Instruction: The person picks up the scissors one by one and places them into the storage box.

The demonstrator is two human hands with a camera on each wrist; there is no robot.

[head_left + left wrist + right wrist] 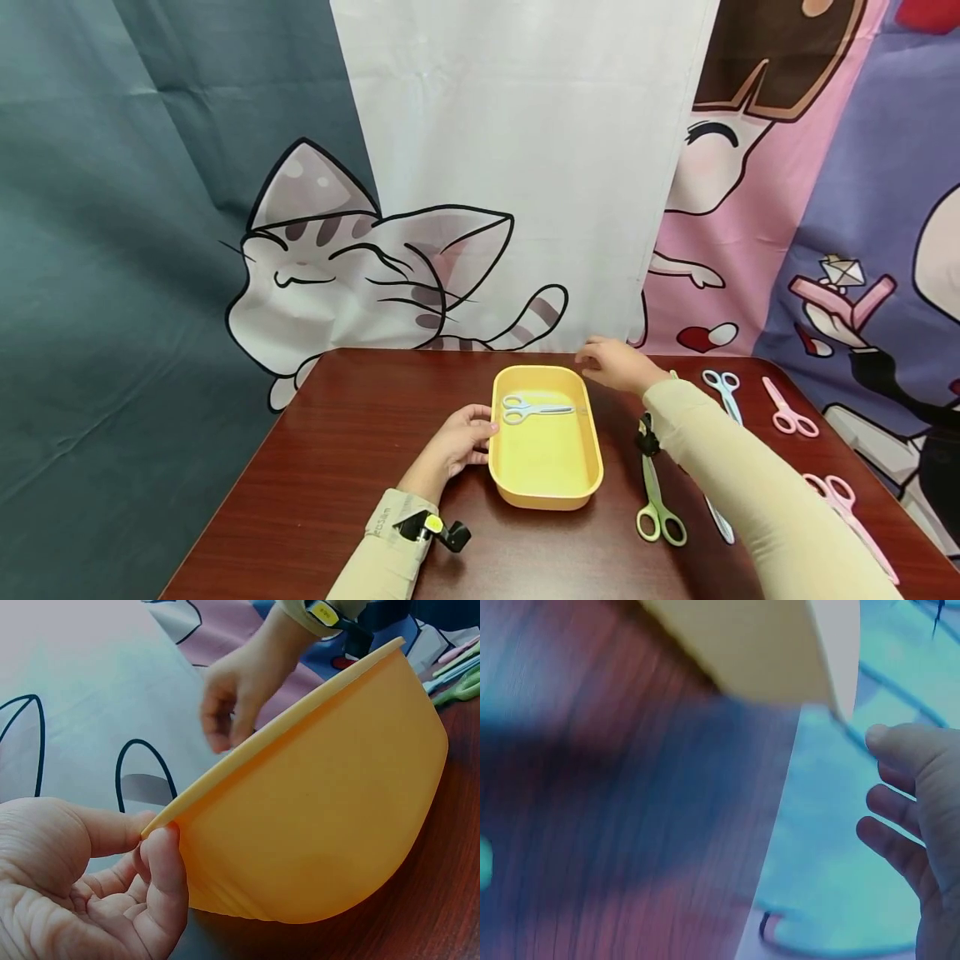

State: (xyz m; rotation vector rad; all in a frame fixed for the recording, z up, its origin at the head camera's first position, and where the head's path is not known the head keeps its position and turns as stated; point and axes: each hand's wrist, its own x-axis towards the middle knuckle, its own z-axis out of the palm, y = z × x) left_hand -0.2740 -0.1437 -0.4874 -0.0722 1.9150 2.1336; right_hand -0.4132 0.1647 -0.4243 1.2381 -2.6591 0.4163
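A yellow tray (542,467) stands on the table, with a pair of light blue scissors (536,409) lying near its far end. My left hand (457,437) grips the tray's left rim; in the left wrist view the thumb (112,831) and fingers pinch that edge. Past the far right corner of the tray, my right hand (618,365) is raised in the air. Its fingers are loosely bent and apart from the thumb in the right wrist view, with nothing between them. The scissors are hidden behind the tray wall in the left wrist view.
On the table's right lie green scissors (656,508), light blue scissors (722,385), and pink scissors (787,414) with another pink pair (843,504) nearer. My right forearm covers part of another pair's blades (720,521). A printed curtain (525,150) hangs behind the table.
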